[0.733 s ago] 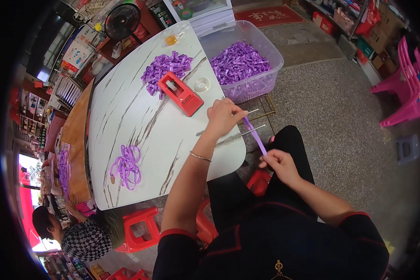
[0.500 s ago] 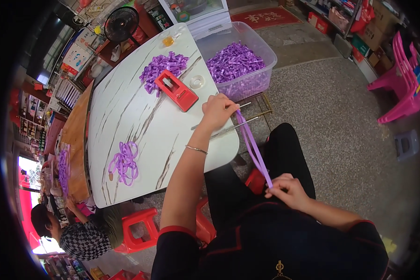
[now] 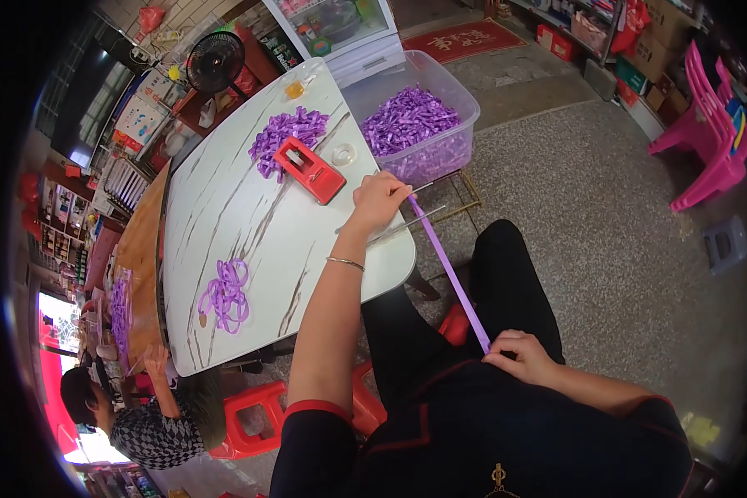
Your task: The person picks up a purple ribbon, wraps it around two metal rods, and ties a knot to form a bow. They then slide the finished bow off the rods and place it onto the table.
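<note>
A purple ribbon [image 3: 450, 270] runs taut on a slant between my two hands. My left hand [image 3: 379, 200] pinches its upper end over the table's right edge, beside two thin metal rods [image 3: 423, 217] that stick out past the tabletop. The lower end is pinched in my right hand [image 3: 521, 357], above my lap. Farther up the white marbled table [image 3: 266, 241] lie a red tape dispenser [image 3: 310, 171], a clear tape roll [image 3: 344, 154] and a pile of short purple ribbon pieces [image 3: 289, 137]. Loose loops of purple ribbon [image 3: 226, 296] rest toward the table's left.
Beyond the table's right edge, a clear plastic tub [image 3: 465, 124] holds many purple pieces. A co-worker [image 3: 153, 427] sits at the left by a wooden table [image 3: 137, 266]. Red stools [image 3: 253, 415] stand under the near edge; pink chairs [image 3: 705, 141] are at the right.
The ribbon's two strands have drawn together into one straight band. My right hand has moved slightly down and right. The view has shifted a little. The co-worker's arm has risen.
</note>
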Demonstrator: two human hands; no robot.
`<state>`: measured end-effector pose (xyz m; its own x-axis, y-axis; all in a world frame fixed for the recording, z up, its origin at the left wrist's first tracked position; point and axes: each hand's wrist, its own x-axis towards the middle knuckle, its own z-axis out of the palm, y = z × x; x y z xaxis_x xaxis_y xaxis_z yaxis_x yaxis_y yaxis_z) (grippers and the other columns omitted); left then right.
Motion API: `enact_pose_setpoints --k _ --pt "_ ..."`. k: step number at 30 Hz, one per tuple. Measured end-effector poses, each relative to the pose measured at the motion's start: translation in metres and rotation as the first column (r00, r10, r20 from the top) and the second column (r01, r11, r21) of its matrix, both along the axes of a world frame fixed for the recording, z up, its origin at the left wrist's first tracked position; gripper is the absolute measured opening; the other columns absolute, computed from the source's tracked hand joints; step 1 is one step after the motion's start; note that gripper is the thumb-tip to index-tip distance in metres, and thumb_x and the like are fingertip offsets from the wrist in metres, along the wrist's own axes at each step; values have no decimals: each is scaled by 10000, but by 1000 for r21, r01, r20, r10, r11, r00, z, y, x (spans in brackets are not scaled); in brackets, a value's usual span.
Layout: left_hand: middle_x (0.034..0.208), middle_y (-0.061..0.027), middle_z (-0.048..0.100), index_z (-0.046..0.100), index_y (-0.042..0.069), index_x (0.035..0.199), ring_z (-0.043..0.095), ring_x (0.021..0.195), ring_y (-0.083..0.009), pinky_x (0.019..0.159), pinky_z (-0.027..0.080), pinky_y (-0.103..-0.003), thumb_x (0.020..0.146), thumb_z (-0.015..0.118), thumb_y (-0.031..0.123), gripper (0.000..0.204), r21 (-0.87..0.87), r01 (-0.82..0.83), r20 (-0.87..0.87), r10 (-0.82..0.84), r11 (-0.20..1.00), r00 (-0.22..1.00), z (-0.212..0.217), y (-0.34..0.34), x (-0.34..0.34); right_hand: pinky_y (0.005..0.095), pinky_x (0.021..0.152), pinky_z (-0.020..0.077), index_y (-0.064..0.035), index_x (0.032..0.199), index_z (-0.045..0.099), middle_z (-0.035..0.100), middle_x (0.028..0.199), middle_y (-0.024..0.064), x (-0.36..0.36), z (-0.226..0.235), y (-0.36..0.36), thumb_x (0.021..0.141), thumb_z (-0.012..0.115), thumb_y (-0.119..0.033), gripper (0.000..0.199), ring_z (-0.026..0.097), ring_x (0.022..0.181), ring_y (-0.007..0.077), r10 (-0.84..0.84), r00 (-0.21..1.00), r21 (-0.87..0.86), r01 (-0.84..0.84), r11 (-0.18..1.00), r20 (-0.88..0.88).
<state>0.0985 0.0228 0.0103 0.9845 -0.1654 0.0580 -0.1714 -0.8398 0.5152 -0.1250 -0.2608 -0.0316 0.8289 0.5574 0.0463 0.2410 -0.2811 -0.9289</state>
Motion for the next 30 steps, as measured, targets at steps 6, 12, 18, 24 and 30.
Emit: enact_pose_setpoints --k 6,12,18,24,30 --pt "858 -21 560 695 119 805 488 895 -206 807 358 -308 817 570 263 191 -22 4 -32 -4 1000 999 1 1 2 267 598 458 -33 753 633 612 680 46 -2 7 1 799 630 -122 100 590 650 157 10 951 27 -2 1000 -309" --pt "831 -20 575 694 121 776 501 862 -217 772 377 -325 810 576 263 187 4 1 55 -1 1000 999 -5 3 2 268 581 448 -39 854 660 617 687 43 16 57 -1 798 627 -115 100 572 635 149 170 985 220 -157 963 -41" --pt "813 -15 588 685 116 743 512 846 -219 750 385 -342 789 600 249 164 -9 -8 59 9 1000 998 -7 5 3 286 566 420 -77 993 649 593 724 51 106 152 23 793 631 -143 212 537 619 170 355 846 225 -464 857 397" --pt "759 2 606 658 130 661 537 821 -227 688 388 -383 707 639 198 84 -188 27 88 -10 982 996 -13 8 8 219 524 338 -53 1062 609 432 629 -41 236 192 95 880 486 -324 349 427 586 69 298 926 343 -364 866 231" --pt "796 -11 577 633 106 664 500 817 -237 712 347 -376 715 603 146 71 -56 17 187 -6 998 982 -13 9 3 163 495 253 -87 1086 604 379 631 -81 366 131 164 926 421 -300 323 322 572 13 281 959 403 -249 881 -22"
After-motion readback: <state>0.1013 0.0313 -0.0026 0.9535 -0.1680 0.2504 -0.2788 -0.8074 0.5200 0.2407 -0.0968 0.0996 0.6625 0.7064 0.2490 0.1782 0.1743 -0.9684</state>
